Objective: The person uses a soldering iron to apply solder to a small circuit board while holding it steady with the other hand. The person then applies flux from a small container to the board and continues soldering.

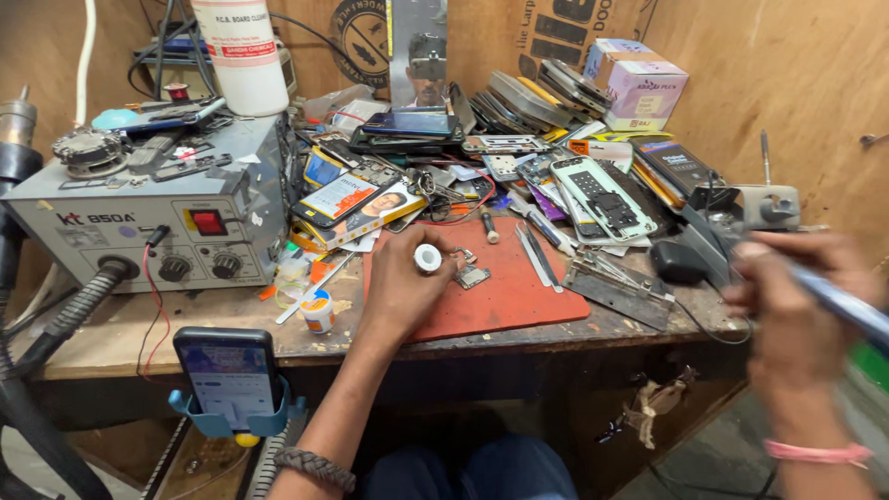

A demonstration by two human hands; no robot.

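A small white round spool [428, 257], prob. solder wire or tape, is held in the left hand [400, 292], w/ the fingers [407, 262] closed around it, just above the red mat [519, 301] on the desk [111, 338]. A small circuit board [472, 276] is seen lying on the mat, just beside that hand, not touched. The right hand [795, 319] is kept off to the side, near the desk edge and well apart from the board, w/ its fingers wrapped around a thin blue-grey tool [847, 306]; the hand is blurred, so the tip can't be made out. It looks like the getting-ready step: tool and spool are both picked up, but nothing is being done to the board yet. For the next move, the tool tip likely has to be brought over to the board and the spool end fed close to it, w/ care, since the part is tiny. A grey hot-air box [139, 208] w/ a red switch is set at the left, a phone [228, 370] is propped in a blue holder below it, and a pile of phone parts [593, 190] is heaped at the back.
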